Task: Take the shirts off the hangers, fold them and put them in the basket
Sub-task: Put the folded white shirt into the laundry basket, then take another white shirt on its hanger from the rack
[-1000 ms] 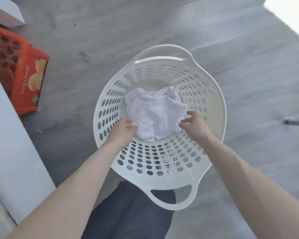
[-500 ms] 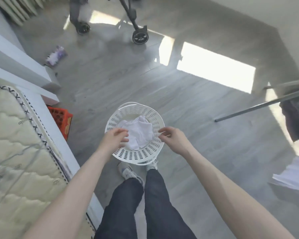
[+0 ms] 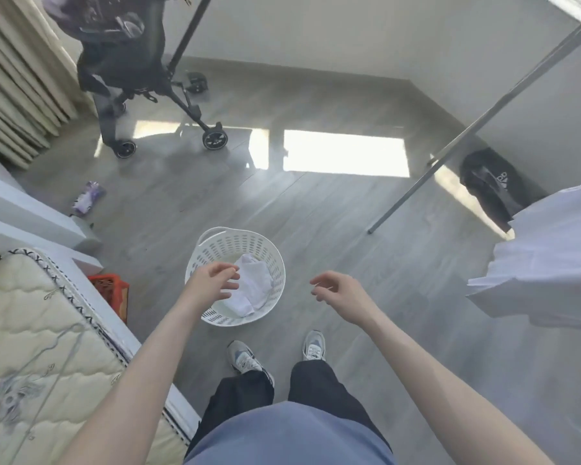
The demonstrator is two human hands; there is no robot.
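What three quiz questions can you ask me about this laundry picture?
1. True or false: the white shirt lies inside the basket.
2. Pick one: what do the left hand and the right hand hold? A) a hanger B) nothing C) a shoe
3. Fill the gap: the crate on the floor beside the mattress is ____ in colour.

Key: 1 true; 2 B, both hands hover with loose, empty fingers; 3 red.
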